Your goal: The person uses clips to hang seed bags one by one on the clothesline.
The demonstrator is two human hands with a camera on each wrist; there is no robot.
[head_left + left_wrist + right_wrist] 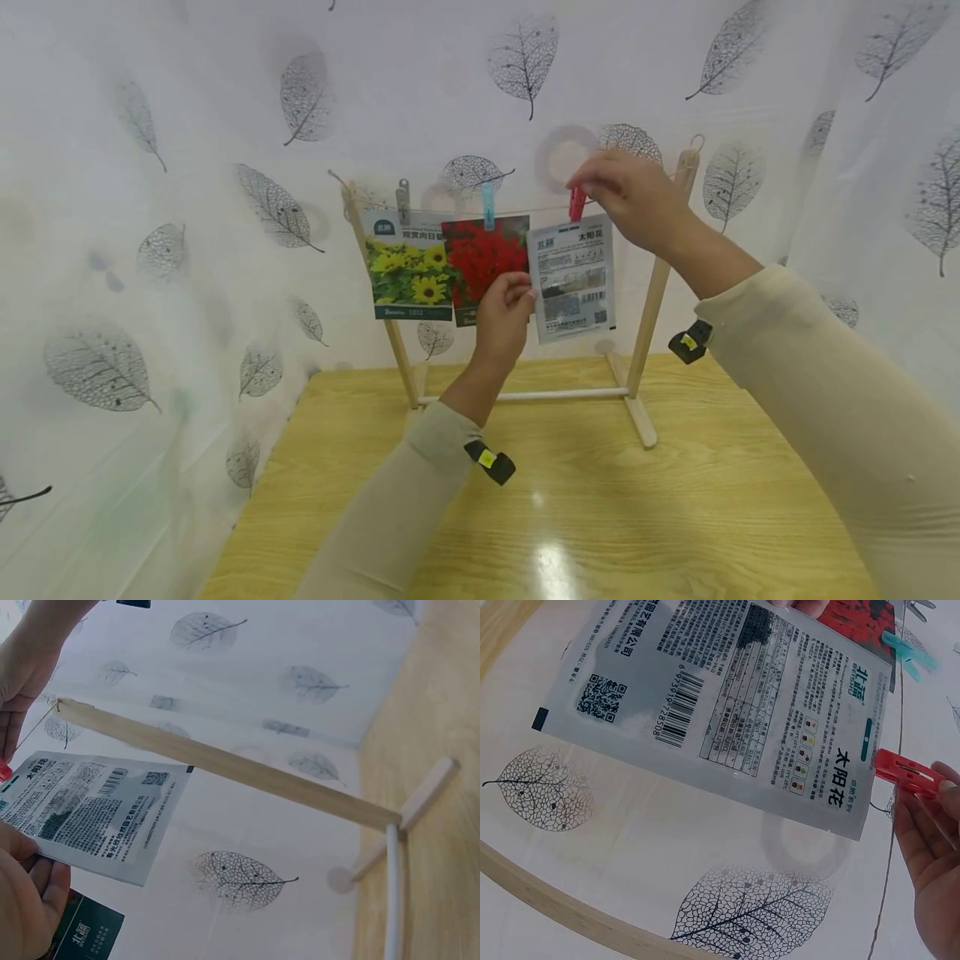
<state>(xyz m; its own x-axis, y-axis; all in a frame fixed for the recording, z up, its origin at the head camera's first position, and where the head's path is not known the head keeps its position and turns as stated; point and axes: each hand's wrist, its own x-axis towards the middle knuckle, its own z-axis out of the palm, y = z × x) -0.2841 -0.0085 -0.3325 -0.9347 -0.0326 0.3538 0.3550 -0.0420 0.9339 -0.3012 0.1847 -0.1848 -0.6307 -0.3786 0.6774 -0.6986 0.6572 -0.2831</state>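
In the head view a silvery seed packet (572, 287), its printed back with barcode toward me, hangs at the right by the string. My left hand (501, 321) pinches its left edge between thumb and fingers, as the left wrist view also shows. At the packet's top edge is a red clothespin (909, 772), and my right hand (637, 200) pinches its handle end. Left of it, a red-flower seed packet (480, 250) hangs from a light-blue clothespin (489, 207), partly behind my left hand. Furthest left, a yellow-flower packet (411, 279) hangs from a grey clothespin (403, 202).
A wooden frame, with its right post (651, 321) and white lower bar (555, 394), stands on the wood-grain table (600, 483). The thin string (450, 204) runs between the post tops. A leaf-patterned curtain (225, 100) surrounds the table behind and at the sides.
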